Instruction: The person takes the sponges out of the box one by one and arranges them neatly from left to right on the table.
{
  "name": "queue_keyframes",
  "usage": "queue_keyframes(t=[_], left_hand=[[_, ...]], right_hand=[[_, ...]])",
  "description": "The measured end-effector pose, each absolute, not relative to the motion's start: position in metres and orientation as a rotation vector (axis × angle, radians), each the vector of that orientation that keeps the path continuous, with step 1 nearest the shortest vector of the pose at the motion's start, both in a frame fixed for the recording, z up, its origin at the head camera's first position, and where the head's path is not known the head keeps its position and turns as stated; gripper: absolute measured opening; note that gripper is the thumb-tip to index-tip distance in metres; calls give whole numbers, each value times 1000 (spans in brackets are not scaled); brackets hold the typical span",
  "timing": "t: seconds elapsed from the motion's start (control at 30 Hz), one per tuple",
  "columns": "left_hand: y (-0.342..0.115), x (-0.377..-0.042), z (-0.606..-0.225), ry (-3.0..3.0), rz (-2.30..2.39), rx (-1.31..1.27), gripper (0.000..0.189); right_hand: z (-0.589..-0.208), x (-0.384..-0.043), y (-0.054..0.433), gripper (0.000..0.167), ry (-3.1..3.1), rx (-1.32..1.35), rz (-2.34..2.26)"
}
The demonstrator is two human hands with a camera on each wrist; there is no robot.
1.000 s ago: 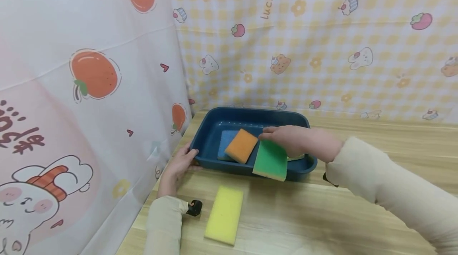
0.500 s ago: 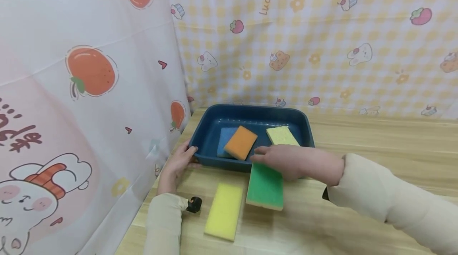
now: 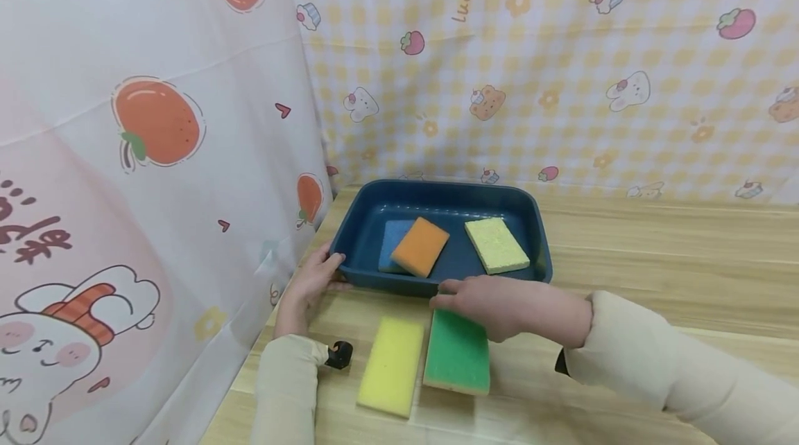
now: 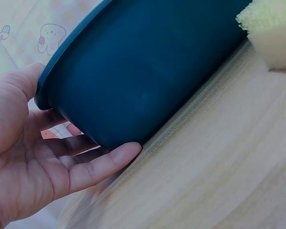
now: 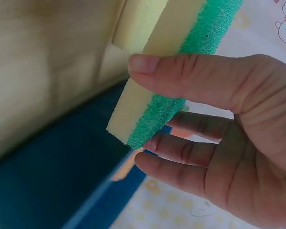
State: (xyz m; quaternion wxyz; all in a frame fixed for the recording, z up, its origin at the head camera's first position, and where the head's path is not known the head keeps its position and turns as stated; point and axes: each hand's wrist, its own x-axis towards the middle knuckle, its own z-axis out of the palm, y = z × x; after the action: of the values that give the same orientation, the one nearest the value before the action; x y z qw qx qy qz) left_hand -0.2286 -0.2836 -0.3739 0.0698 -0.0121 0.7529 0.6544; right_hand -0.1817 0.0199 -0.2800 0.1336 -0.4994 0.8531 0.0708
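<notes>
My right hand (image 3: 483, 303) holds a sponge with a green top and pale yellow underside (image 3: 458, 351) by its far end. In the right wrist view the thumb lies along one edge of this green sponge (image 5: 164, 102). It is in front of the blue rectangular tub (image 3: 387, 283), just right of a yellow sponge (image 3: 391, 365) that lies on the table. My left hand (image 3: 312, 283) holds the tub's left end, thumb at the rim and fingers along the outer wall in the left wrist view. Inside the tub, an orange sponge (image 3: 421, 246) overlaps a blue sponge (image 3: 390, 244).
A pale yellow-green sponge (image 3: 497, 245) lies in the tub's right half. Behind the wooden table (image 3: 655, 258) hangs a yellow checked cloth (image 3: 562, 71). A white printed cloth (image 3: 206, 175) closes off the left side.
My right hand has carried the green sponge out over the tub's front rim and toward me, beside the yellow sponge. The pale sponge in the tub is uncovered. My left hand stays put.
</notes>
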Motion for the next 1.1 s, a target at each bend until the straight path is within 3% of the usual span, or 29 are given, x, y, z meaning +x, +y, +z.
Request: queue_keyframes(t=[0.5, 1.1], left_hand=[[-282, -226, -370, 2270, 1971, -18, 46], [-283, -227, -372, 2258, 1980, -28, 47]], right_hand=[[-326, -178, 13, 75, 2418, -1460, 184], [-338, -172, 7, 80, 2438, -1446, 182]])
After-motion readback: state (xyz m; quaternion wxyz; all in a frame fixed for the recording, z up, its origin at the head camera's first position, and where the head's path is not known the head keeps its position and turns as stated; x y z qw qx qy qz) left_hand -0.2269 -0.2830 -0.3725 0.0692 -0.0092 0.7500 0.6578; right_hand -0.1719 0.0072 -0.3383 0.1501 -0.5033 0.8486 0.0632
